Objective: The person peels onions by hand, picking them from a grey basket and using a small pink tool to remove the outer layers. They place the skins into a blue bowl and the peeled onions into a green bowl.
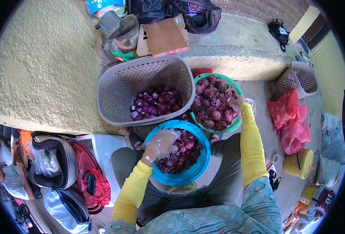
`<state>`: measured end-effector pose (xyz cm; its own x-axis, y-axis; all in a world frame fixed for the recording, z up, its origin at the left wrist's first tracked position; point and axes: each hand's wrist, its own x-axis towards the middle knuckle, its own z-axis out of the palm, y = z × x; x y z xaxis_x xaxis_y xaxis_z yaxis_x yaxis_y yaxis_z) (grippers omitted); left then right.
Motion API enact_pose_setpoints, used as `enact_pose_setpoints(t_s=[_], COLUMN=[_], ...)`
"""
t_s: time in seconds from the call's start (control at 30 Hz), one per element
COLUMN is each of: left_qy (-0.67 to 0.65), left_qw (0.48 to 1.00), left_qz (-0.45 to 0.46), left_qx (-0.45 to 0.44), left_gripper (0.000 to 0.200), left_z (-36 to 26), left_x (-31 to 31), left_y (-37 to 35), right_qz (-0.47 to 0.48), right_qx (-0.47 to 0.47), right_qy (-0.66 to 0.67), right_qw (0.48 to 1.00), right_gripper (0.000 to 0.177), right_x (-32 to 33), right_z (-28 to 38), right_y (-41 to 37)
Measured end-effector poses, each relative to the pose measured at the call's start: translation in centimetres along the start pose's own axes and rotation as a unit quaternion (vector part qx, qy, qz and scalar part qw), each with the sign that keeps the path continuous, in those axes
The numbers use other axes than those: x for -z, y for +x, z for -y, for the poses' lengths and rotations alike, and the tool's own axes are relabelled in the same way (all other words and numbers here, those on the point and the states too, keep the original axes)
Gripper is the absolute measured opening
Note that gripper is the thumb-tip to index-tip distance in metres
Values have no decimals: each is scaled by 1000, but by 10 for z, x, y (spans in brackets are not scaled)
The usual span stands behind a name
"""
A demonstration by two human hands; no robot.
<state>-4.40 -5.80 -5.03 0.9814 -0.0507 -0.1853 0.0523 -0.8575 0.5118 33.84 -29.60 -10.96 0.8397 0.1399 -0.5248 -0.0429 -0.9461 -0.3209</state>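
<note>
My left hand [162,144], in a clear plastic glove, is over the left side of a blue basin [206,156]. Its fingers look spread, though the loose glove blurs their outline. Dark red-purple onion skins and pieces [182,156] fill the basin, which sits between my knees. At the right rim of a green basin [235,126] is my gloved right hand [239,107], touching or just above the unpeeled red onions [215,103]; its fingertips are hard to make out. Left of the green basin, a grey perforated basket [118,87] holds shiny peeled onions [157,103].
Red mesh sacks [291,121] and a yellow bucket [298,163] stand to the right, below another perforated basket [297,78]. A wooden board [166,37] and a bag [196,15] rest on the ledge ahead. Helmets [53,162] lie at left, beside a person's hand at the edge.
</note>
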Motion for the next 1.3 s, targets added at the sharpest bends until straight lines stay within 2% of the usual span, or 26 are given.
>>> enact_pose_setpoints(t_s=[0.03,0.1,0.2,0.3,0.33,0.47,0.57,0.63,0.67,0.7,0.73,0.77,0.83,0.87,0.93,0.97,1.0,1.07,1.13,1.17,1.2,1.23,1.27,1.3], left_qy=[-3,-1,-1,-5,-2,-3,1,-9,-8,-26,-44,-44,-39,-40,-102,-103,-142,-180,-359,-358,-415,-471,-381,-380], left_qw=[1000,1000,999,998,998,996,998,995,995,990,982,982,984,983,985,985,977,967,916,917,891,862,892,892], left_qz=[1,-8,-35,-49,-47,-65,-47,-81,-83,-117,-150,-150,-152,-154,-130,-132,-152,-174,-173,-174,-180,-185,-244,-245], left_qx=[-4,-11,-29,-43,-44,-54,-40,-59,-58,-81,-104,-105,-89,-92,-51,-51,-47,-44,42,42,42,42,11,15], left_gripper=[55,54,52,50,49,49,48,42,42,39,36,36,34,34,34,34,42,49,72,72,80,89,86,86], left_z=[0,3,9,8,9,9,7,8,8,10,9,8,2,-2,-11,-14,-19,-36,-60,-67,-74,-81,-82,-80], left_x=[0,-5,-11,-10,-10,-10,-8,-9,-9,-7,-4,-1,8,13,26,30,33,39,42,38,32,26,15,5], left_y=[0,-1,-2,0,1,2,3,2,2,2,2,1,1,2,3,4,6,6,-1,-4,-8,-13,-15,-22], right_qz=[0,38,58,70,55,92,66,84,57,31,53,52,90,86,156,178,195,135,189,207,225,225,228,233], right_qx=[-2,-120,-141,-174,-166,-112,-113,-93,-87,-80,-76,-76,-3,-5,112,180,242,306,269,265,261,299,287,276], right_qy=[0,-40,-60,-121,-108,-127,-99,-102,-89,-75,-116,-116,-128,-129,65,214,357,252,324,333,341,364,364,363], right_qw=[1000,991,987,975,979,981,986,987,991,993,989,989,988,988,979,943,881,908,887,881,875,853,856,859], right_gripper=[60,56,61,66,75,80,86,83,82,81,81,81,81,81,70,67,64,63,61,61,60,61,62,63], right_x=[3,11,27,18,15,4,1,-3,-3,-4,7,11,25,29,33,20,2,-14,-6,-23,-43,-62,-68,-72], right_z=[-5,-19,5,21,20,25,30,19,15,14,21,21,16,14,11,13,14,22,60,61,58,57,63,67], right_y=[1,1,-45,-48,-50,-60,-65,-53,-56,-58,-64,-62,-62,-65,-72,-85,-102,-135,-225,-234,-239,-246,-261,-273])
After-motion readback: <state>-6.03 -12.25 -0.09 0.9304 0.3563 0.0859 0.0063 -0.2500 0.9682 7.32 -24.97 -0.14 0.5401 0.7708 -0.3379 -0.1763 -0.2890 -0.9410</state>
